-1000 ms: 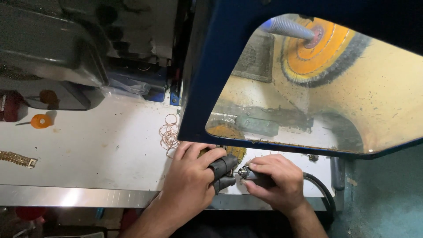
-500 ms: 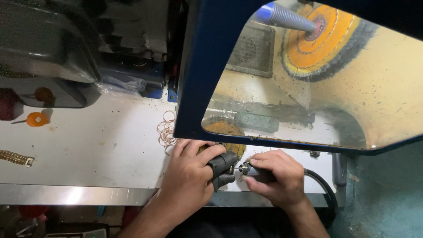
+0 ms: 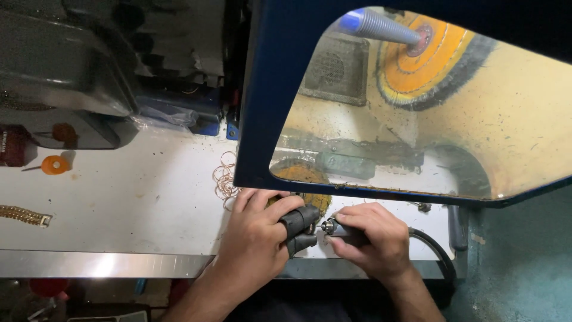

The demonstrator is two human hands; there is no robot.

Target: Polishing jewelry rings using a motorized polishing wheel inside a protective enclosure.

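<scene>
My left hand rests on the white bench near its front edge, its thumb and forefinger in black rubber finger covers pinching a small part that I cannot make out. My right hand grips a slim rotary handpiece whose metal tip points left at those covered fingers. A black hose runs from the handpiece off to the right. Just beyond both hands lies a round yellow brush wheel, partly hidden by the blue hood.
A blue-framed hood with a clear window stands over the bench; inside turns an orange buffing wheel on a tapered spindle. Thin copper rings lie left of the hood. An orange disc and a gold chain bracelet lie far left.
The view has shifted slightly, so the hood sits a little higher in frame. Both hands stay in the same place, still on the part and the handpiece.
</scene>
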